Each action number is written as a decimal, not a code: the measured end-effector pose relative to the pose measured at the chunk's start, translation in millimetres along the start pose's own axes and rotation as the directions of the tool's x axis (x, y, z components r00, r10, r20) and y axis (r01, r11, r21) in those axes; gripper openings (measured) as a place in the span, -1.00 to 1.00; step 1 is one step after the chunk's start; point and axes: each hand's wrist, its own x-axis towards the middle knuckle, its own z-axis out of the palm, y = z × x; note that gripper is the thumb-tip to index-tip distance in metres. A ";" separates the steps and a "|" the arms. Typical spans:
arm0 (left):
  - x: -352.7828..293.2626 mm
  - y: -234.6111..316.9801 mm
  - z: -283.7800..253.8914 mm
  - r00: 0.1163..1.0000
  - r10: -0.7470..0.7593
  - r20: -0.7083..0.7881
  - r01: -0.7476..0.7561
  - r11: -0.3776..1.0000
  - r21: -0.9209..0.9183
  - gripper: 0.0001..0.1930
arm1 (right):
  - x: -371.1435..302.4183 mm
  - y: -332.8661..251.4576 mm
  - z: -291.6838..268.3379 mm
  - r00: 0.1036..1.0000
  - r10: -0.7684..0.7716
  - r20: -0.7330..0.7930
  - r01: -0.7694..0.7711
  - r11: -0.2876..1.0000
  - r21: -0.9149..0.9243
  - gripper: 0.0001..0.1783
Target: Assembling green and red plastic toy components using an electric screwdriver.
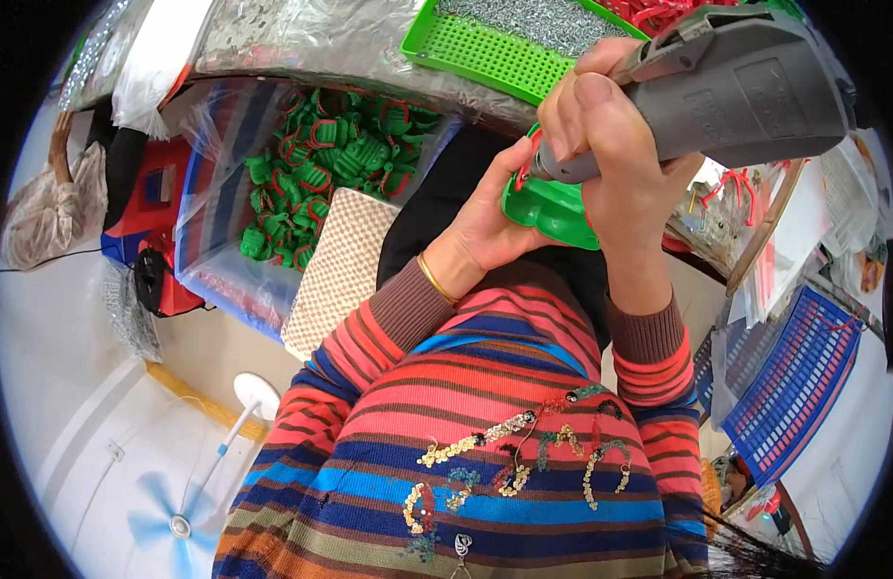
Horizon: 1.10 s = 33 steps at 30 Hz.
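Here, the right hand [601,125] wraps tight around a grey electric screwdriver [726,92], tip pressed down onto the green plastic part [553,212]. Beneath that tool, the left hand [490,222] clasps the part closed-fingered, seemingly steadying it.

Striped sequinned jumper [485,434], gold bangle [435,280]

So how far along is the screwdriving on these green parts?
Done: a bag holds many green pieces with red clips. In hand: left hand holds one green part, right hand presses the grey power screwdriver onto it. Left: the green tray holds plenty of screws.
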 end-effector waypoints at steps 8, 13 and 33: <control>-5.9 1.5 -5.4 1.000 0.004 0.009 -0.004 0.999 -0.050 -0.48 | -9.9 6.0 -0.1 0.995 -0.100 -0.017 0.094 0.972 -0.216 -0.95; -11.3 5.6 -3.0 0.998 0.053 -0.039 -0.055 0.998 -0.036 -0.49 | -9.4 10.7 5.5 0.996 -0.083 0.009 0.084 0.984 -0.155 -0.89; -88.9 229.2 -190.0 0.553 0.713 -0.431 -0.558 0.701 0.443 -0.20 | 85.4 -92.3 -42.0 0.979 0.008 0.202 0.010 0.996 -0.087 -0.52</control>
